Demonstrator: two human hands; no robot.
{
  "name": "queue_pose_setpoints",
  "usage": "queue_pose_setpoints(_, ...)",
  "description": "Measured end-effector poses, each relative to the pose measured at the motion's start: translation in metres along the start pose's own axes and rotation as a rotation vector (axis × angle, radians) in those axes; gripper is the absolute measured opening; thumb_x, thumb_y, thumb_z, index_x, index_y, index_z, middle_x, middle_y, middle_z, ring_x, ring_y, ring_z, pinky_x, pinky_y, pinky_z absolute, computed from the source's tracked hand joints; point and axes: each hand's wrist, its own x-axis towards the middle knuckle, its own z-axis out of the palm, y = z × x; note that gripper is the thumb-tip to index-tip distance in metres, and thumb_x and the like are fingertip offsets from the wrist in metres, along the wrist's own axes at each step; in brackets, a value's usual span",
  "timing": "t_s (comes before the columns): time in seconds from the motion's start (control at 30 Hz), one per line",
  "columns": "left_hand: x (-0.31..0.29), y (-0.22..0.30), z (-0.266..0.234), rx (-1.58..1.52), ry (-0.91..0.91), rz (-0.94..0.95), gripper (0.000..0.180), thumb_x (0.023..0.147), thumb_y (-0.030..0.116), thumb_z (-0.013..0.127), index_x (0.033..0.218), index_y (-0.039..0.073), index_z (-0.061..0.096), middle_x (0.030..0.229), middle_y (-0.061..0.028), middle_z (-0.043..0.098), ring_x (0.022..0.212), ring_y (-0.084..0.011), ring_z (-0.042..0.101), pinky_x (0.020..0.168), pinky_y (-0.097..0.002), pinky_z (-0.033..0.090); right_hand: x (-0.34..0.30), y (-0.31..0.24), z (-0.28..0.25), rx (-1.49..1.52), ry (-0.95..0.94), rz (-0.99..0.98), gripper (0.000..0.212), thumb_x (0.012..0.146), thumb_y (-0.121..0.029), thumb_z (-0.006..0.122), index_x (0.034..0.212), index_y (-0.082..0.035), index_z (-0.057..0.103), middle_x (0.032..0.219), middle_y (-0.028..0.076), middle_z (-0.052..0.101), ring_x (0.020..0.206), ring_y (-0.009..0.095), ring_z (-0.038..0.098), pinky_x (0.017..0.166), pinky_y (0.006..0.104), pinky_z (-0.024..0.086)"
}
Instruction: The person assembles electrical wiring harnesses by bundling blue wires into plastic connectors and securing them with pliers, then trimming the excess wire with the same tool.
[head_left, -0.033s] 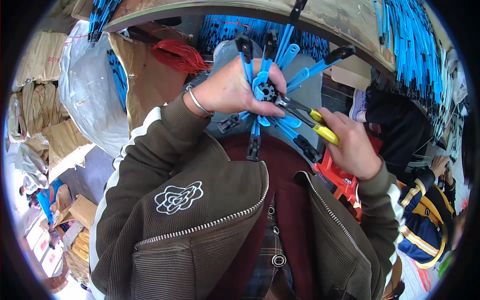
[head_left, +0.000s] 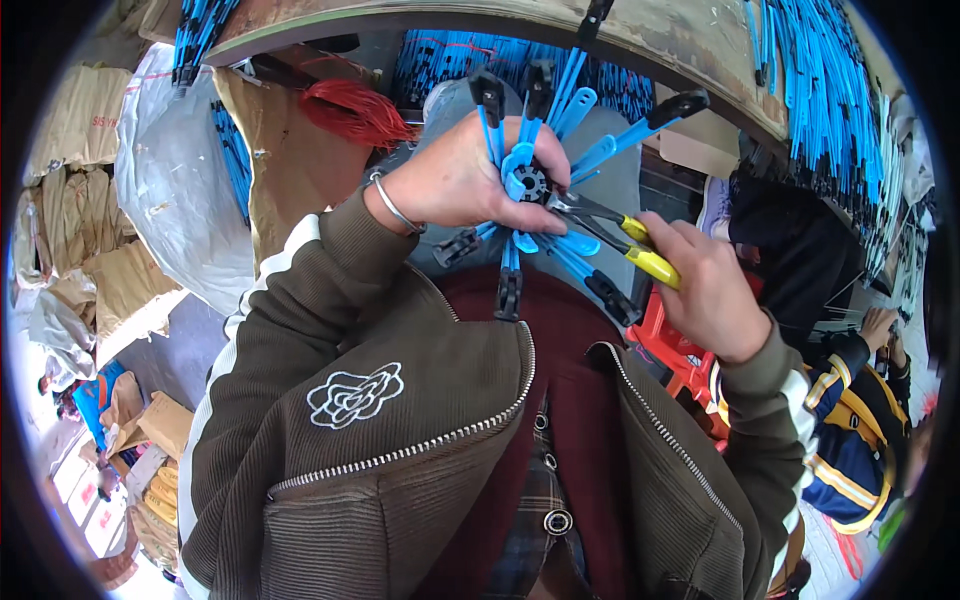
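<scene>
My left hand (head_left: 462, 182) is closed round the middle of a spoked frame, near its black slotted round hub (head_left: 533, 180). Flat blue arms (head_left: 600, 152) with black end pieces fan out from the hub in several directions. My right hand (head_left: 708, 285) grips a pair of pliers (head_left: 652, 266) with yellow handles. The pliers' metal jaws are beside the hub, near my left thumb; what lies between them is too small to make out. My left palm hides part of the frame.
A wooden bench (head_left: 680, 40) runs along the far side, with bundles of blue rods (head_left: 820, 90) at right and more underneath. Red strands (head_left: 355, 112) lie near a carton at left. Close at right are a red plastic stool or crate (head_left: 675, 345) and another person's sleeve (head_left: 830, 385).
My right hand has shifted very slightly right and down on the pliers. The frame and my left hand are almost where they were.
</scene>
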Motion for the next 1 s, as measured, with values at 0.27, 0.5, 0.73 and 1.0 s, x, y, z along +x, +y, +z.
queue_pose_setpoints(0.27, 0.004, 0.001, -0.005, 0.050, 0.065, 0.021, 0.028, 0.065, 0.015, 0.079, 0.082, 0.004, 0.060, 0.075, -0.0033, 0.061, 0.068, -0.0146, 0.058, 0.063, -0.0259, 0.046, 0.018, 0.002, 0.000, -0.273, 0.015, -0.094, 0.039, 0.069, 0.004, 0.053, 0.107, 0.000, 0.049, 0.073, 0.019, 0.053, 0.066, 0.037, 0.056, 0.058, 0.0458, 0.045)
queue_pose_setpoints(0.5, 0.016, 0.020, -0.032, 0.092, 0.311, -0.003, 0.024, 0.068, 0.016, 0.076, 0.081, 0.001, 0.062, 0.072, -0.0059, 0.063, 0.064, -0.0096, 0.057, 0.060, -0.0289, 0.047, 0.000, 0.005, -0.013, 0.190, 0.433, 0.101, 0.039, 0.074, -0.005, 0.065, 0.111, 0.002, 0.054, 0.082, 0.015, 0.061, 0.071, 0.023, 0.061, 0.066, 0.0316, 0.047)
queue_pose_setpoints(0.73, 0.050, 0.134, -0.150, 0.302, 0.494, -0.251, 0.036, 0.069, 0.025, 0.075, 0.090, -0.002, 0.064, 0.079, -0.0049, 0.064, 0.069, -0.0100, 0.056, 0.065, -0.0257, 0.047, -0.004, 0.022, -0.054, 0.252, 0.572, 0.150, 0.037, 0.075, -0.003, 0.064, 0.109, 0.005, 0.054, 0.079, 0.009, 0.059, 0.072, 0.011, 0.053, 0.068, 0.0250, 0.045)
queue_pose_setpoints(1.0, 0.099, 0.099, -0.303, 1.364, 1.399, -0.306, 0.048, 0.072, 0.033, 0.072, 0.097, -0.005, 0.057, 0.084, -0.0124, 0.061, 0.077, -0.0269, 0.059, 0.073, -0.0338, 0.047, 0.031, 0.027, -0.058, 0.105, 0.495, 0.046, 0.043, 0.070, -0.004, 0.069, 0.110, 0.004, 0.054, 0.089, 0.016, 0.063, 0.081, 0.022, 0.063, 0.073, 0.0296, 0.048)
